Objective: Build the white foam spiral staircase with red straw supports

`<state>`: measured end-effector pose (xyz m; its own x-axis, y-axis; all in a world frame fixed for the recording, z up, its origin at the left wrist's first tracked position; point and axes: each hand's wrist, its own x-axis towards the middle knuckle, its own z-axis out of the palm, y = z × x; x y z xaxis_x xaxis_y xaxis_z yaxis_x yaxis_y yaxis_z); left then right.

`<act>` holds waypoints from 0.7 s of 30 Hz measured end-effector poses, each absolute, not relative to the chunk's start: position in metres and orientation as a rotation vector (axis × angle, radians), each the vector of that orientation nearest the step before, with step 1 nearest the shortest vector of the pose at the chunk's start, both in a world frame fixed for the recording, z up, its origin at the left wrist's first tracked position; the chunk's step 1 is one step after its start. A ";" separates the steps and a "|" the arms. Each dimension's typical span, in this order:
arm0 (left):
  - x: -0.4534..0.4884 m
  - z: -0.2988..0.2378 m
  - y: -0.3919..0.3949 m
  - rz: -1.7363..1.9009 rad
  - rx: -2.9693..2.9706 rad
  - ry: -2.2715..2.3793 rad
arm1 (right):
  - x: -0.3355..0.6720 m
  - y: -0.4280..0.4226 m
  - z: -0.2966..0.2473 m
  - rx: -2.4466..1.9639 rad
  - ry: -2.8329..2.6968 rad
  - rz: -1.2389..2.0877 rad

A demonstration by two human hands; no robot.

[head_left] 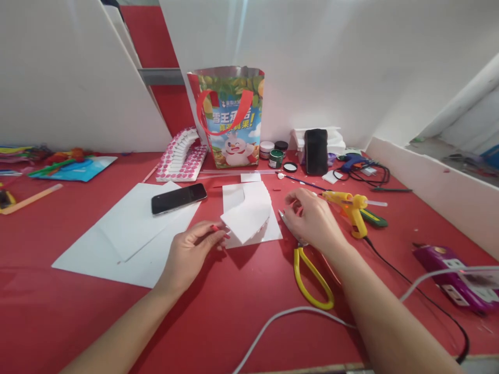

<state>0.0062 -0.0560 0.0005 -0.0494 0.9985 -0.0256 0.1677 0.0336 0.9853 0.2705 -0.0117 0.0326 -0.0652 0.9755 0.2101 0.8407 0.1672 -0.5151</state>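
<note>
A curved white foam or card piece with a notched edge lies in the middle, on top of a flat white sheet. My left hand is closed, thumb and forefinger pinched at the sheet's left edge, close to the curved piece's corner. To the right, my right hand hovers with curled fingers over the blades of yellow-handled scissors; whatever its fingertips hold, if anything, is hidden. A yellow glue gun lies just beyond that hand, a glue stick poking from its back.
Left are a black phone and white boards. Behind stand a printed bag, a pink-and-white arch, paint jars and a black upright object. Right: a purple power strip, a white cable, a green cutter.
</note>
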 end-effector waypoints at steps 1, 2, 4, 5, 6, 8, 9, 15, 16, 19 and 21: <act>0.007 0.000 -0.056 1.094 1.348 1.371 | 0.274 -0.012 0.034 -1.713 -1.975 0.362; 0.008 0.001 -0.056 1.060 1.393 1.361 | 0.276 -0.012 0.036 -1.712 -2.010 0.374; 0.011 0.002 -0.055 1.027 1.428 1.336 | 0.276 -0.013 0.039 -1.706 -2.082 0.393; 0.013 0.003 -0.055 1.031 1.422 1.321 | 0.275 -0.013 0.041 -1.705 -2.106 0.404; 0.016 0.003 -0.054 1.037 1.416 1.307 | 0.273 -0.013 0.041 -1.701 -2.124 0.421; 0.020 0.004 -0.053 1.048 1.412 1.286 | 0.270 -0.013 0.040 -1.687 -2.144 0.448; 0.022 0.004 -0.053 1.047 1.416 1.279 | 0.268 -0.013 0.039 -1.677 -2.151 0.456; 0.026 -0.002 -0.049 1.052 1.434 1.255 | 0.264 -0.020 0.032 -1.460 -2.156 0.431; 0.025 -0.002 -0.049 1.054 1.443 1.242 | 0.262 -0.022 0.033 -1.383 -2.160 0.404; 0.025 -0.001 -0.047 1.055 1.504 1.211 | 0.257 -0.030 0.037 -1.110 -2.254 0.308; 0.026 0.001 -0.046 1.045 1.542 1.183 | 0.252 -0.033 0.039 -0.983 -2.344 0.218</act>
<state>0.0256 -0.0464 0.0008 0.1844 0.9781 0.0964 0.2163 -0.1361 0.9668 0.2525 -0.0334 0.0389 -0.5588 0.6956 0.4516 0.6005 0.7149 -0.3583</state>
